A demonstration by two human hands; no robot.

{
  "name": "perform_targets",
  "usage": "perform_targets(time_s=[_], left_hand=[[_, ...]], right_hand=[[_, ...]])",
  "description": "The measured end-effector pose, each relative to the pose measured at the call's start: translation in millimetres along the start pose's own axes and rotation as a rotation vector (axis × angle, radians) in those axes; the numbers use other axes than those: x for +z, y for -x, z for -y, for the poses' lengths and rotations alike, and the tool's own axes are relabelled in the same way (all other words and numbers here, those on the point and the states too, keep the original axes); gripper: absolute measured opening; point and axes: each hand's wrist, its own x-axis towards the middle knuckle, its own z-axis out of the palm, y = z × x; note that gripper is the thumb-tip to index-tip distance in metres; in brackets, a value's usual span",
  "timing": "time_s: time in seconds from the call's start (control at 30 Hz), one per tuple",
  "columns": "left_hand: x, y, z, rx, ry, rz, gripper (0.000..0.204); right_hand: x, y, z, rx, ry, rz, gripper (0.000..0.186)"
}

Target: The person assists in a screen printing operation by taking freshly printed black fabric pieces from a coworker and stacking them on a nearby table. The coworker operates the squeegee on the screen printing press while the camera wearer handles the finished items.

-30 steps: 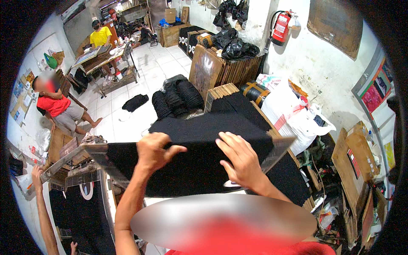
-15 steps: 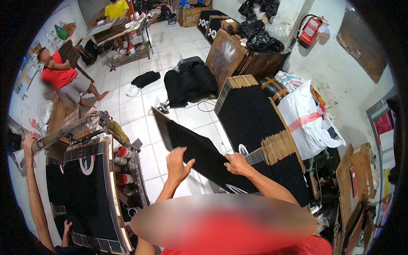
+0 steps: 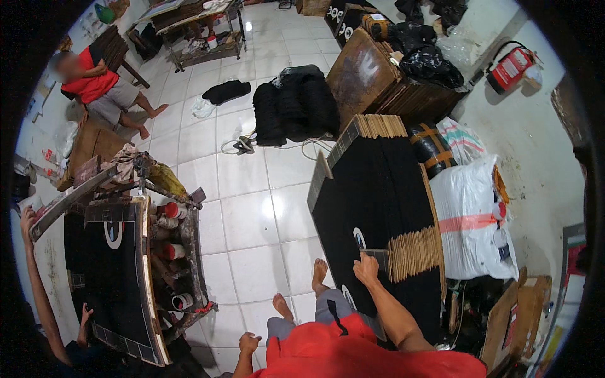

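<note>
A stack of black cloth-covered boards stands on my right, with brown board edges showing along its side. White ring prints mark the black faces. My right hand is closed at the near face of the stack, its fingers by a grey taped strip on the front board. Low in the middle, my left hand hangs beside my leg with fingers curled, nothing visible in it. It is apart from the boards.
At left, another person's hands are at a black printed panel on a frame with paint pots. A seated person is beyond. Black cloth bundles lie on the tiled floor. White sacks stand at right.
The tilted black board in front of me has come to rest against the stack at right. My left hand has left it and dropped down to my side. The view has shifted.
</note>
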Motion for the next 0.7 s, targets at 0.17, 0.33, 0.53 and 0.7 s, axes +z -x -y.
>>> perform_targets(time_s=[0.17,0.33,0.53,0.7], left_hand=[[26.8,8.2,-78.9,-0.043,0.447,-0.030,0.035],[25.8,26.6,-167.6,-0.052,0.754,-0.045,0.029],[46.3,36.7,-166.9,-0.162,0.741,-0.029,0.027],[68.0,37.3,-126.0,-0.278,0.810,-0.025,0.020]], right_hand=[[16.0,-71.0,-38.8,0.117,-0.002,0.031,0.026],[30.0,-135.8,-62.6,0.089,-0.039,-0.048,0.024],[44.5,-218.6,-80.5,0.087,-0.020,-0.078,0.025],[60.2,-271.9,-91.9,0.138,0.013,-0.079,0.022]])
